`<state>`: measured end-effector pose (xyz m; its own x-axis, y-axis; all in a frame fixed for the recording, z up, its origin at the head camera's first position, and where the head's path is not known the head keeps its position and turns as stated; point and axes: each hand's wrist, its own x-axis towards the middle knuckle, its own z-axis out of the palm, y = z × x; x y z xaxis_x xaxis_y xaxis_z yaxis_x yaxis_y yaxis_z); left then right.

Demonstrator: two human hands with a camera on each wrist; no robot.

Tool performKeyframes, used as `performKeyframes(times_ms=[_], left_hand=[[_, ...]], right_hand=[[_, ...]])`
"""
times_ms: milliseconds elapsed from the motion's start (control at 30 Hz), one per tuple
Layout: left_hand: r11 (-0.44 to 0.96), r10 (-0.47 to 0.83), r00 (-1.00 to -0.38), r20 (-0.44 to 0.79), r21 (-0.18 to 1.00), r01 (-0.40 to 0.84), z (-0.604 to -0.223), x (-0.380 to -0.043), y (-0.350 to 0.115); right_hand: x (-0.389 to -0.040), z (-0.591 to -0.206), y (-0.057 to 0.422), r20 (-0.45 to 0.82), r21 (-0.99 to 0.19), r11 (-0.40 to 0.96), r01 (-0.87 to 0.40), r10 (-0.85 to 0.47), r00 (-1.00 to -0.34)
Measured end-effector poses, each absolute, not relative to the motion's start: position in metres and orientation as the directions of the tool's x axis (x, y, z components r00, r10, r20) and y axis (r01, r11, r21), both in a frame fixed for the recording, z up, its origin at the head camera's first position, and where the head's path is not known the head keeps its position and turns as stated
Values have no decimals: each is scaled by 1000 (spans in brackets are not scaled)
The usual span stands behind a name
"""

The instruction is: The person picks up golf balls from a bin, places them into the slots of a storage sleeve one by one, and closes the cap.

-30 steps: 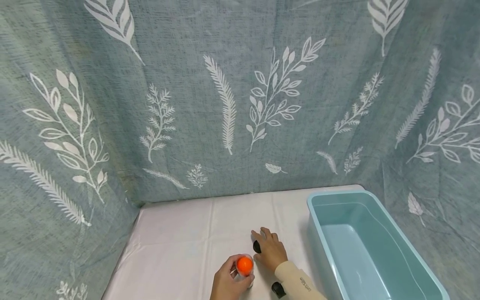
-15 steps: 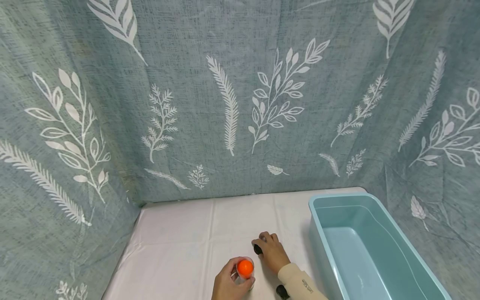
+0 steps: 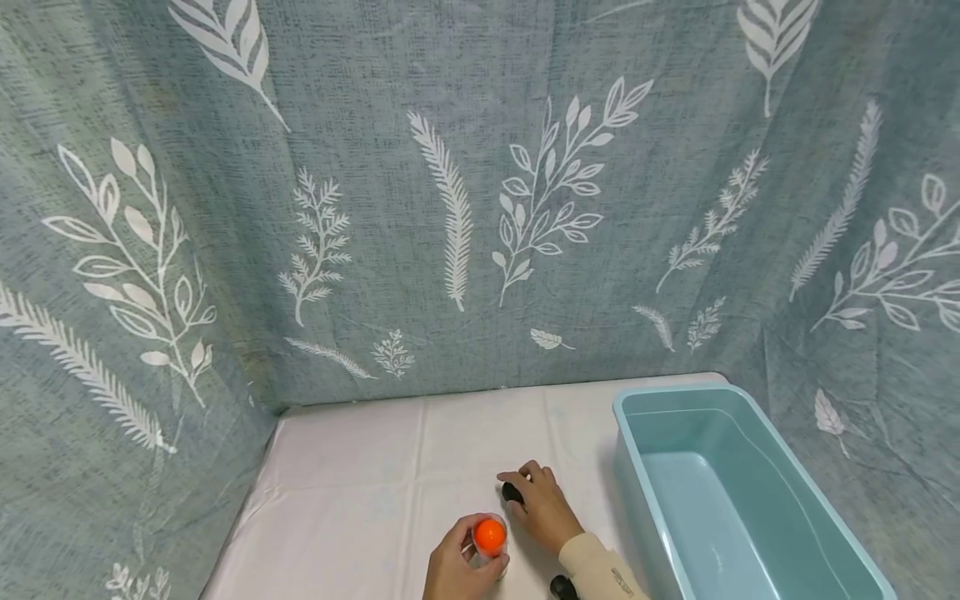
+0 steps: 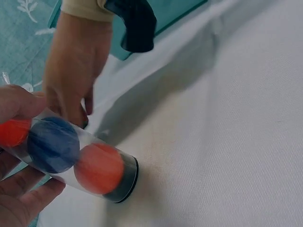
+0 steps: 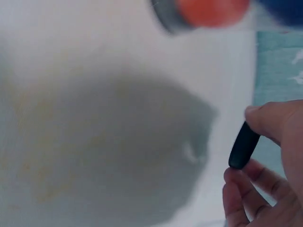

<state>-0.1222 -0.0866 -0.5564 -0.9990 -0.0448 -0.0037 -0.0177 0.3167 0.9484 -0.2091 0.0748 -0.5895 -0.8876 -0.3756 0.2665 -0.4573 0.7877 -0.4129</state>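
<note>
In the head view my left hand [image 3: 459, 562] grips a clear tube upright, with an orange ball [image 3: 491, 537] at its top. The left wrist view shows more of this tube [image 4: 85, 138]: a dark blue ball [image 4: 53, 144] sits in the middle, another orange ball [image 4: 99, 169] below it, and a black end closes the bottom. To the right and slightly farther away, my right hand [image 3: 547, 508] pinches a small black cap [image 5: 244, 146] between thumb and fingers. The cap appears edge-on in the right wrist view, apart from the tube.
A light blue plastic bin [image 3: 652, 492] stands on the right side of the white-covered table [image 3: 337, 500]. Behind and around the table hangs a grey-green curtain [image 3: 375, 250] with white leaf prints. A black wrist camera [image 3: 562, 587] is on the right forearm.
The right hand's fingers, more spread a second ago, have drawn in around the black cap. The left hand and the tube stay almost in place.
</note>
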Motion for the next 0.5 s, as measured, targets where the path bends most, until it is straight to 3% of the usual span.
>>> performKeyframes(times_ms=[233,367,500], left_hand=[[325,-43,-999,0,946,-14,-557,-123,-85],[327,-37,-999,26,945,13,-558,-123,-84],[325,-24,-999,40,945,30,-560,-124,-84]], right_hand=[[-196,-560,74,296,-612,654,-444,-331,-896],[-187,-545,71,297,-754,499,-427,-321,-899],[-177,-530,68,357,-820,349,-453,-307,-882]])
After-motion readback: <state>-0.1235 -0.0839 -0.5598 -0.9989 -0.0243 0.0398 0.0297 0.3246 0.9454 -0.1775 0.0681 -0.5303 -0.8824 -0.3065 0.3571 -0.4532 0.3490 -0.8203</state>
